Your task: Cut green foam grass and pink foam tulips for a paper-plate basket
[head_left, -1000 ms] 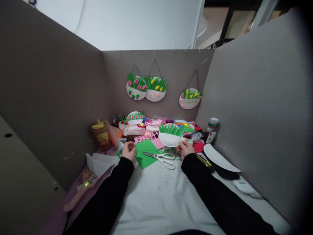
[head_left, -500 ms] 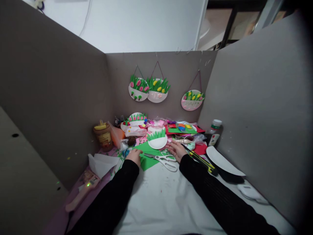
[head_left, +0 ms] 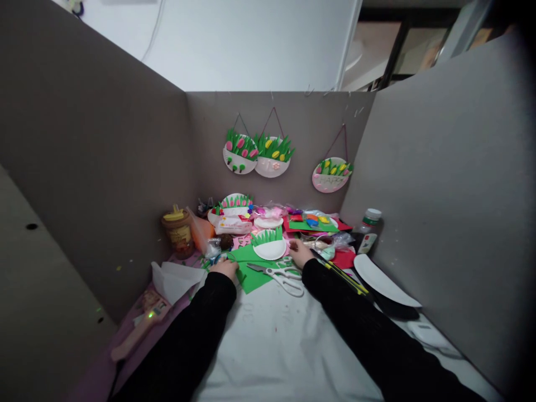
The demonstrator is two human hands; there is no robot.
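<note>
A white paper half-plate (head_left: 270, 250) with green paper grass (head_left: 268, 237) along its top lies ahead of me on a green paper sheet (head_left: 253, 282). At its right edge is my right hand (head_left: 300, 254), fingers bent and drawn together; what they hold, if anything, is too small to make out. My left hand (head_left: 225, 269) rests over the left edge of the green sheet, fingers partly spread, with no object visible in it. Between my hands lie white-handled scissors (head_left: 281, 274), blades pointing left. Green paper scraps (head_left: 287, 262) show behind their handles.
Decorated plates (head_left: 272, 166) hang on the back panel. Craft packets and coloured sheets (head_left: 314, 223) crowd the rear. A brown cup (head_left: 178, 237) and glue gun (head_left: 138, 335) stand left. Yellow-black cutters (head_left: 341, 277), a white half-plate (head_left: 383, 282) and a bottle (head_left: 367, 231) are right.
The grass-topped half-plate has shifted slightly toward me, away from the white plate behind it. My right hand has moved a little left to its edge, fingers drawn in. The left hand has moved slightly left.
</note>
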